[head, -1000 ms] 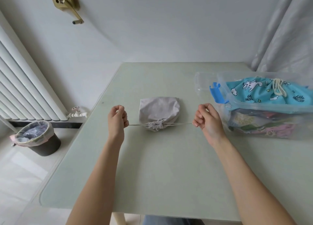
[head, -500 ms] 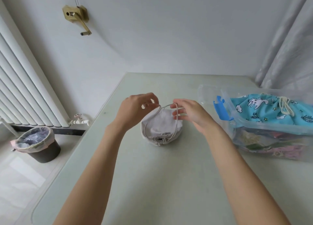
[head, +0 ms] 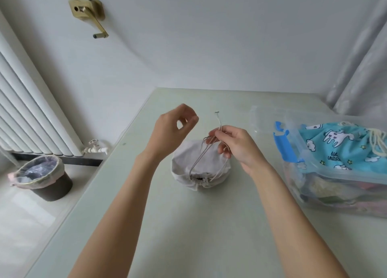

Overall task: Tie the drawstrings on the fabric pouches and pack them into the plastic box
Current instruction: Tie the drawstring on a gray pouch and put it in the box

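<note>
Grey pouch (head: 200, 164) cords (head: 206, 152) pinched by right hand (head: 236, 145) — left hand (head: 173, 126) loosely curled, empty; the half-made knot may slip.

Pouch (head: 201, 168) mid-table (head: 188, 225), both hands above it, left hand (head: 171, 129) beside right hand (head: 236, 145). Plastic box (head: 335, 173) to the right, pouches inside. Bin (head: 41, 177) down on floor, left, below radiator (head: 27, 110).

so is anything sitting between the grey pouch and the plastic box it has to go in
Nothing visible does. Bare table lies between the grey pouch and the plastic box to its right. The box is open on top, though the unicorn-print pouch already fills its upper part.
</note>
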Tool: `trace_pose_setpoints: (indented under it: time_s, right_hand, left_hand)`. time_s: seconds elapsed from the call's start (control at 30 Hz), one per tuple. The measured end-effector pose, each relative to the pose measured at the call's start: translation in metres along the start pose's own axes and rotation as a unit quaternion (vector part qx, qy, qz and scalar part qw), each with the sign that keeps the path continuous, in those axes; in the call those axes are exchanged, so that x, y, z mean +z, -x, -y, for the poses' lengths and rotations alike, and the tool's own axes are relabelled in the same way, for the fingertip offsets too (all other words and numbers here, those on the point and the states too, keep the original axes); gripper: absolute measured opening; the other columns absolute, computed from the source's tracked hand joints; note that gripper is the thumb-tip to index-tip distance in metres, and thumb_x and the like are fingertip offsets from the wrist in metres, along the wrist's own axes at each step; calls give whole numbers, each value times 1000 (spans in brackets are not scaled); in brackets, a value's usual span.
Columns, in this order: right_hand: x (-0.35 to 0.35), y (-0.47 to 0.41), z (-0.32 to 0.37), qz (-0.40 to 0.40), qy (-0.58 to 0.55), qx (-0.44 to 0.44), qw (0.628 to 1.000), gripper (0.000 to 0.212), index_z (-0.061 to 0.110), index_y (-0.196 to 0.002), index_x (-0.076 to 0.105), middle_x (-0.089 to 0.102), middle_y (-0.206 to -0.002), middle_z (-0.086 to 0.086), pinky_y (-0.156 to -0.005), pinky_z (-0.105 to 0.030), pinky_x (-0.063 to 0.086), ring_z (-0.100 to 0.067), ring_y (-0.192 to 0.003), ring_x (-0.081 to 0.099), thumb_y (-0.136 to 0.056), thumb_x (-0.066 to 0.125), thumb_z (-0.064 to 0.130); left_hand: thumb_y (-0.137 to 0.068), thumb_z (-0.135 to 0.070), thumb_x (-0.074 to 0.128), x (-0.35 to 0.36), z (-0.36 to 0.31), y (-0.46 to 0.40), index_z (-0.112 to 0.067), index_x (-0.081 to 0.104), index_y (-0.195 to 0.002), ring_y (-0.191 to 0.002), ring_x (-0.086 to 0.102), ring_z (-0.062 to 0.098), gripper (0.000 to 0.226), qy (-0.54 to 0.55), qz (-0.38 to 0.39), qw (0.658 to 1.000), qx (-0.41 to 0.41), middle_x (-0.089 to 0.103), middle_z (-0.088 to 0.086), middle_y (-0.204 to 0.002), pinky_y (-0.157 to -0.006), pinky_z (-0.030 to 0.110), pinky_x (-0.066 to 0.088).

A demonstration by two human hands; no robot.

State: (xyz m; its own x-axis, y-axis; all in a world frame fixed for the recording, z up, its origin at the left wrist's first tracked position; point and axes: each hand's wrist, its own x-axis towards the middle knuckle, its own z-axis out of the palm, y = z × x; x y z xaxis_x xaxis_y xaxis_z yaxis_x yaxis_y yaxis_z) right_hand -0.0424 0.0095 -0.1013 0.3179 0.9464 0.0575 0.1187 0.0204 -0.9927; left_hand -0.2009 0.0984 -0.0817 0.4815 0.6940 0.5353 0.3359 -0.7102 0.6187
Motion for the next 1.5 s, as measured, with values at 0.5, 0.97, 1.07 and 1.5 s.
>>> trace_pose_setpoints:
  time_s: [0.5, 0.97, 1.07, 1.5]
  right_hand:
    - [-9, -2, -3, 68, 43, 35, 996, 15, 0, -92, 68, 66, -72, -3, -51, -19, 45, -9, -54, 51, -91, 54, 4]
    - [-12, -1, 3, 36, -49, -10, 998, 19, 15, -86, 68, 47, -69, 2, -77, -27, 43, -11, -63, 46, -95, 51, 18]
    - [-20, 1, 5, 89, -67, -27, 993, 19, 16, -88, 71, 49, -66, 2, -80, -33, 39, -12, -59, 44, -91, 54, 24]
    - [-23, -1, 3, -71, 178, -215, 958, 14, 16, -75, 69, 68, -75, 0, -70, -28, 52, -17, -69, 64, -77, 72, 2]
  left_hand:
    - [-84, -18, 68, 10, 12, 1, -24, 70, -79, -70, 65, 3, 9, 87, 116, 987, -62, 71, -10, -78, -71, 20, 50]
    - [-83, -21, 69, 11, 3, 4, -15, 66, -82, -74, 68, 10, 7, 114, 241, 957, -115, 71, -4, -73, -82, 27, 52]
    - [-89, -13, 61, 6, 6, 2, -13, 61, -80, -71, 65, 12, 9, 221, 193, 943, -155, 66, -2, -69, -74, 24, 50]
    - [-94, -11, 45, 1, 7, 4, -9, 65, -94, -65, 63, 21, 20, 324, 224, 904, -168, 68, 6, -80, -66, 20, 50]
